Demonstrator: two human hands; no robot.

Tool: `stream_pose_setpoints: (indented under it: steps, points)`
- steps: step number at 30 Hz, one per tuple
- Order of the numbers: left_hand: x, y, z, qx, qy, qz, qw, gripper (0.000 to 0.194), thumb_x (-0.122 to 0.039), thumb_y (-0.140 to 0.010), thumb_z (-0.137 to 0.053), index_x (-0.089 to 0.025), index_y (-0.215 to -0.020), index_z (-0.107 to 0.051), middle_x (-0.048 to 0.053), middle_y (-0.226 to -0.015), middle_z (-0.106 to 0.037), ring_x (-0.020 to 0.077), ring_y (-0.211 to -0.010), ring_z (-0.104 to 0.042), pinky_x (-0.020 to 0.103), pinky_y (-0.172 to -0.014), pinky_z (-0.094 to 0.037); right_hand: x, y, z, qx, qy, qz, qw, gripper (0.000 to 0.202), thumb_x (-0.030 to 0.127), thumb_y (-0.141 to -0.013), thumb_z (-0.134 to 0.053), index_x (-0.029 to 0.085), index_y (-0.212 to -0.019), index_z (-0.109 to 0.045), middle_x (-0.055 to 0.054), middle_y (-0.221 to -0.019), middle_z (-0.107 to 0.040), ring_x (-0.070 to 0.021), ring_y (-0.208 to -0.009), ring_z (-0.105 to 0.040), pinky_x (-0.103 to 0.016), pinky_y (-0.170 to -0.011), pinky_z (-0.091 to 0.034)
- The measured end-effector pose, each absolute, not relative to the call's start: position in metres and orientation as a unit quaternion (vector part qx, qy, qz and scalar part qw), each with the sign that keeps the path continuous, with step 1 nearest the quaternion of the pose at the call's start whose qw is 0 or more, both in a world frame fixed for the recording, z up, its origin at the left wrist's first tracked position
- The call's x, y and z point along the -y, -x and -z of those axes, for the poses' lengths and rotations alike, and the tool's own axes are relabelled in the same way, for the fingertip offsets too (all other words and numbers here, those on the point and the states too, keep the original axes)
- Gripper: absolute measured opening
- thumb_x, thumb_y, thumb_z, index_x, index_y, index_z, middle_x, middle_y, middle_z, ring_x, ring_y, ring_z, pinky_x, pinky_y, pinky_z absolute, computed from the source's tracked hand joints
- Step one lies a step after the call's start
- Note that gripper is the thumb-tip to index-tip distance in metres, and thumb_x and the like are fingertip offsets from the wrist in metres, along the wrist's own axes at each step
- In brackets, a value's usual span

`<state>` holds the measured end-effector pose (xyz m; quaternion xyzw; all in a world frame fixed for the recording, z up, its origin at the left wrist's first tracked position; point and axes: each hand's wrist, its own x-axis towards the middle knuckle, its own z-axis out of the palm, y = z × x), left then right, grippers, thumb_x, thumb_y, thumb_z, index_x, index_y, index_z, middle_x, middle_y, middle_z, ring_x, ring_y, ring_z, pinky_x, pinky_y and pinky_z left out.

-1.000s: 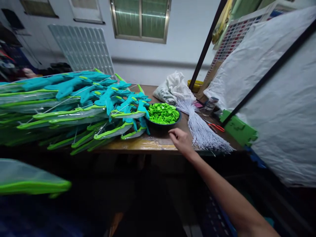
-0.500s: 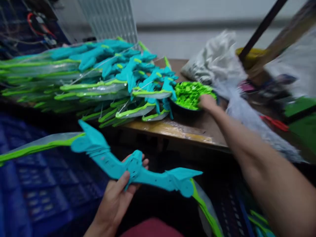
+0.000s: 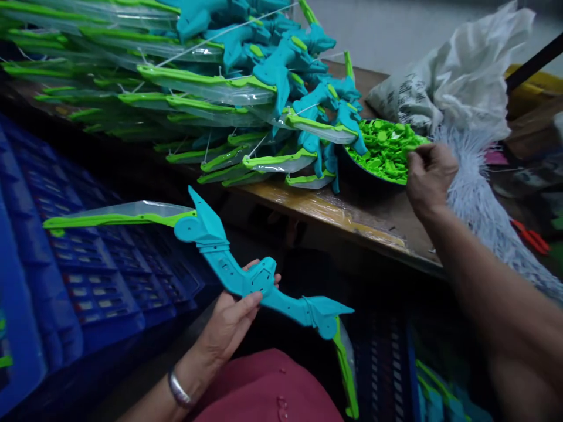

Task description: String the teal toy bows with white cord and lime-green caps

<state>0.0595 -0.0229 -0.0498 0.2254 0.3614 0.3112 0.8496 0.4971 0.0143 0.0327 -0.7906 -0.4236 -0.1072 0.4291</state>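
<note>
Toy bow point(image 3: 231, 275) is gripped in left hand's point(image 3: 233, 325) curled fingers, long axis slanted down-right; right hand's point(image 3: 433, 173) are pinched beside bowl point(image 3: 372, 181), content unclear.

Left: blue plastic crate point(image 3: 112, 328). Upper right: printed white woven sack point(image 3: 475, 76) on the counter point(image 3: 407, 214); near it, yellow tub point(image 3: 539, 88), crossed by dark pole point(image 3: 537, 62). Right: red-handled tool point(image 3: 531, 237).

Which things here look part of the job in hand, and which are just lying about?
Likely part of the job:
- turquoise bow, in the left hand
- green pieces in the dark bowl, by the right hand
- stacked bows
- white cords, perhaps

Probably just lying about:
- white sack
- red tool
</note>
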Motion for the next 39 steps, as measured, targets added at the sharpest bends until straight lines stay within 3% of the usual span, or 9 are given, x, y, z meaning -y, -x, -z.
stream_pose_setpoints:
  steps: [5,8,12,20,25,39]
  points:
    - [0.025,-0.057,0.057,-0.36,-0.228,-0.307,0.851,0.082,-0.027,-0.083,-0.083,-0.028,-0.155,-0.045,0.012,-0.147,-0.062,0.0351,-0.132,-0.062,0.055,-0.122,-0.037,0.056,-0.345,-0.021,0.572,0.706,-0.026,0.417,0.002,0.023,-0.094,-0.069,0.022,-0.093,-0.07,-0.001,-0.088,-0.066,-0.0145,-0.078,-0.062,-0.029,-0.073,-0.048]
    - [0.027,-0.057,0.062,-0.345,-0.231,-0.289,0.863,0.08,-0.027,-0.083,-0.082,-0.027,-0.155,-0.047,0.012,-0.146,-0.062,0.0356,-0.134,-0.059,0.054,-0.121,-0.039,0.092,-0.273,-0.007,0.598,0.645,-0.223,0.42,0.008,0.021,-0.097,-0.066,0.025,-0.104,-0.07,0.0,-0.093,-0.069,-0.0148,-0.083,-0.066,-0.027,-0.073,-0.052]
    - [0.032,-0.055,0.069,-0.331,-0.248,-0.282,0.866,0.077,-0.027,-0.081,-0.083,-0.024,-0.151,-0.051,0.013,-0.145,-0.063,0.0354,-0.138,-0.055,0.053,-0.122,-0.035,0.1,-0.242,-0.003,0.615,0.603,-0.305,0.406,0.011,0.019,-0.099,-0.064,0.024,-0.107,-0.07,-0.002,-0.096,-0.067,-0.0142,-0.086,-0.066,-0.026,-0.076,-0.053]
    - [0.042,-0.051,0.076,-0.291,-0.366,-0.288,0.836,0.059,-0.035,-0.086,-0.08,-0.027,-0.141,-0.061,0.008,-0.142,-0.065,0.0327,-0.137,-0.054,0.048,-0.122,-0.034,0.083,-0.237,-0.01,0.69,0.581,-0.293,0.317,0.013,0.018,-0.102,-0.058,0.023,-0.104,-0.07,-0.002,-0.093,-0.061,-0.0138,-0.085,-0.063,-0.025,-0.073,-0.051]
    - [0.041,-0.048,0.076,-0.279,-0.392,-0.305,0.822,0.053,-0.03,-0.086,-0.08,-0.029,-0.136,-0.065,0.005,-0.141,-0.066,0.0321,-0.137,-0.055,0.046,-0.12,-0.037,0.088,-0.224,-0.006,0.668,0.609,-0.252,0.346,0.008,0.016,-0.099,-0.062,0.023,-0.094,-0.064,0.0,-0.087,-0.062,-0.0137,-0.079,-0.061,-0.025,-0.07,-0.049]
    - [0.039,-0.042,0.072,-0.268,-0.433,-0.303,0.806,0.053,-0.035,-0.085,-0.08,-0.028,-0.136,-0.065,0.006,-0.144,-0.065,0.0312,-0.137,-0.056,0.046,-0.119,-0.04,0.096,-0.203,0.002,0.609,0.64,-0.223,0.412,0.01,0.019,-0.098,-0.063,0.026,-0.094,-0.07,-0.001,-0.087,-0.065,-0.0159,-0.08,-0.064,-0.029,-0.07,-0.053]
